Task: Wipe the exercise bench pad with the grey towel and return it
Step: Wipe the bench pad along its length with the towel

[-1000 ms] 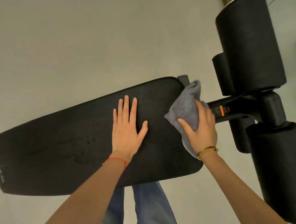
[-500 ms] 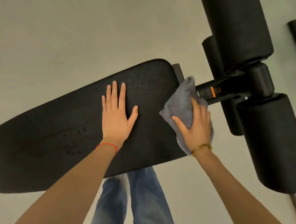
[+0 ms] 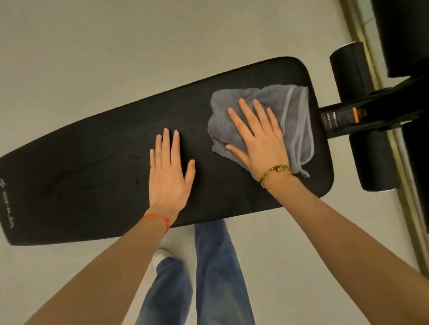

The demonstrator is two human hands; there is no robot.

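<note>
While the right hand [image 3: 260, 141] presses flat, fingers spread, on the towel [image 3: 276, 103], the left hand [image 3: 168, 175] lies open and empty on the bare pad [image 3: 77, 182], just beside it. The towel sits bunched at the pad's end nearest the rollers [image 3: 362, 120]. Wiping looks barely begun: most of the pad, dark spots included, remains, then the towel's return.

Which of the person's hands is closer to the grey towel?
The right hand: it lies flat on the grey towel, pressing it onto the bench pad. The left hand rests on bare pad beside it, apart from the towel.
</note>
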